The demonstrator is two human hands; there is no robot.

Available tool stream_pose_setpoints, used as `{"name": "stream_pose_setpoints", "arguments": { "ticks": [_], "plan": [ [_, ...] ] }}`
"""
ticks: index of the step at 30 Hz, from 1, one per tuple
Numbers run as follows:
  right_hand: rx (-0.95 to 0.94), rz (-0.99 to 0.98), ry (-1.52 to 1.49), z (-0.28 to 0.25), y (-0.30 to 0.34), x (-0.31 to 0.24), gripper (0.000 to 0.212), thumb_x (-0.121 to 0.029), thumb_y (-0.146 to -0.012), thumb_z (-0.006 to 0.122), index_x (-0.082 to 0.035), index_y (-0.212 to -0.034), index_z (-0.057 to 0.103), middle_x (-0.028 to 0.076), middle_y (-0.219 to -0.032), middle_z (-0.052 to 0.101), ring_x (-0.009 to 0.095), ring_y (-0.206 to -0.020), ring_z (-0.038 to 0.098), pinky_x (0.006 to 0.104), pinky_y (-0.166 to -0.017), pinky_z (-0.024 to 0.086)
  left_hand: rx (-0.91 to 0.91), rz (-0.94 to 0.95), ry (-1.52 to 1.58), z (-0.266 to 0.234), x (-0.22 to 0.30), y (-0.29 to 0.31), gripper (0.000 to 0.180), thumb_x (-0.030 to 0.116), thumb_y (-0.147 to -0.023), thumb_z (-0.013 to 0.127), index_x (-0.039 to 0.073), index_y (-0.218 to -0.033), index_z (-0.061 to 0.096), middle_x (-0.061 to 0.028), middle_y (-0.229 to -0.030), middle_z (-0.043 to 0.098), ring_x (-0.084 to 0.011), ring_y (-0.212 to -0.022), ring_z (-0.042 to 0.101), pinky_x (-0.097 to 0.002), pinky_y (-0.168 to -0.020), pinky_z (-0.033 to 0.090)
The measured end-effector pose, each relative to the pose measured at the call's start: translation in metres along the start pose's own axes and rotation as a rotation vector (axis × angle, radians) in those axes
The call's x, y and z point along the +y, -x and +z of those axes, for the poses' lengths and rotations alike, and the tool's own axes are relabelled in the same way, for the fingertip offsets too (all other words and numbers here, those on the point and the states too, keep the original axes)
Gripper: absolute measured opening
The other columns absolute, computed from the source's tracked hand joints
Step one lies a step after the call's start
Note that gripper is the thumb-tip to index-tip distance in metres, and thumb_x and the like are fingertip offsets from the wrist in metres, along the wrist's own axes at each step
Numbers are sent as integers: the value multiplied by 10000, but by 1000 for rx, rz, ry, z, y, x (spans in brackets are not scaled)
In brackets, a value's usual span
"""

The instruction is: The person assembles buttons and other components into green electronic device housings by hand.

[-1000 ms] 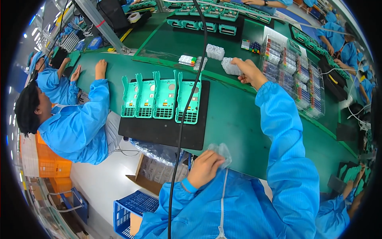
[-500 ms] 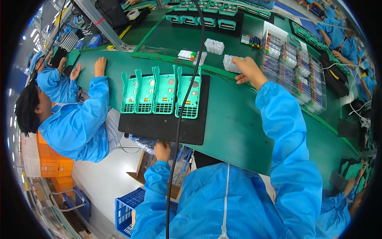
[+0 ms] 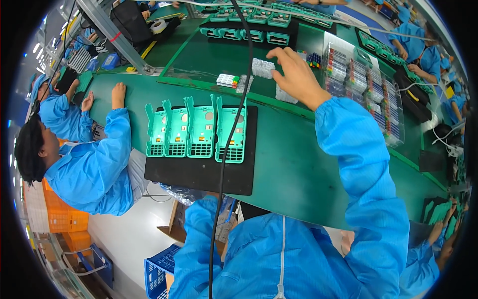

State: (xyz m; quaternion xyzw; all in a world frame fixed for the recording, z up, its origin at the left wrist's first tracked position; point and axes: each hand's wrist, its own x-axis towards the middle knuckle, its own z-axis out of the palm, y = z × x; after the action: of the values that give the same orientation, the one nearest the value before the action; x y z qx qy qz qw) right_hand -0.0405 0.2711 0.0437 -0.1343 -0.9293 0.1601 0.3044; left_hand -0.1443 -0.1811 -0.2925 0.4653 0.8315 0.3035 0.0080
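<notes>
My right hand (image 3: 298, 77) is stretched over the green bench, thumb and fingers apart and nothing between them. Its thumb is nearest to a clear, bumpy plastic stack (image 3: 262, 69); a second clear stack (image 3: 286, 93) lies below the palm. My left hand (image 3: 212, 194) is at the bench's front edge beside a clear plastic bag (image 3: 183, 194); its fingers are hidden. Several teal plastic housings (image 3: 200, 132) stand in a row on a black mat (image 3: 199, 175), with round discs and grilles inside.
A white-and-coloured pack (image 3: 227, 80) lies left of the clear stacks. Clear trays (image 3: 366, 94) with small coloured parts fill the right. More teal housings (image 3: 253, 36) are at the back. A black cable (image 3: 219, 199) hangs across the view. A co-worker (image 3: 84, 164) sits left, above a blue crate (image 3: 162, 269).
My right hand has moved off the nearer clear stack, farther across the bench, and its fingers have spread. My left hand has slipped mostly out of sight at the bench edge. The view has shifted slightly.
</notes>
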Motion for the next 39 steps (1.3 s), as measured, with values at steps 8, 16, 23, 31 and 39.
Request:
{"name": "stream_pose_setpoints", "arguments": {
  "ticks": [8,16,23,31,39],
  "plan": [
    [-405,119,251,74,-75,43,676,-104,-822,763,-217,-1460,573,239,-1232,624,436,-1176,604,511,-1025,515,-9,-530,276,-93,80,-8,223,126,-994,647,-31,-1137,718,-161,-842,766,-288,-750,753,-390,-723,591],
    [-741,141,249,83,-77,53,546,31,-858,662,-101,-1385,606,212,-1288,690,429,-1196,666,520,-975,561,698,-713,284,-157,68,14,215,134,-1078,592,4,-1177,732,-20,-847,655,-81,-703,585,-248,-648,473],
    [-764,226,15,49,-59,18,973,-209,-819,871,49,-1550,283,329,-1268,632,461,-1189,642,486,-1008,532,828,-306,106,-202,37,-79,214,122,-1065,610,-35,-1173,707,-120,-1053,715,-211,-940,663,-332,-869,526],
    [-626,80,325,32,-26,-8,1312,-395,-655,978,30,-1625,203,300,-1295,639,429,-1241,622,476,-1009,527,406,-526,-360,-192,-12,-160,672,517,-954,711,11,-1390,640,-247,-1394,578,-407,-1310,507,-489,-1113,407],
    [-718,171,312,11,-9,15,1193,-290,-685,972,76,-1570,260,273,-1127,733,431,-1055,725,458,-867,604,407,-379,-272,-185,6,-169,606,447,-889,796,43,-1326,682,-174,-1273,642,-393,-1179,573,-482,-1047,429]
  ]
}}
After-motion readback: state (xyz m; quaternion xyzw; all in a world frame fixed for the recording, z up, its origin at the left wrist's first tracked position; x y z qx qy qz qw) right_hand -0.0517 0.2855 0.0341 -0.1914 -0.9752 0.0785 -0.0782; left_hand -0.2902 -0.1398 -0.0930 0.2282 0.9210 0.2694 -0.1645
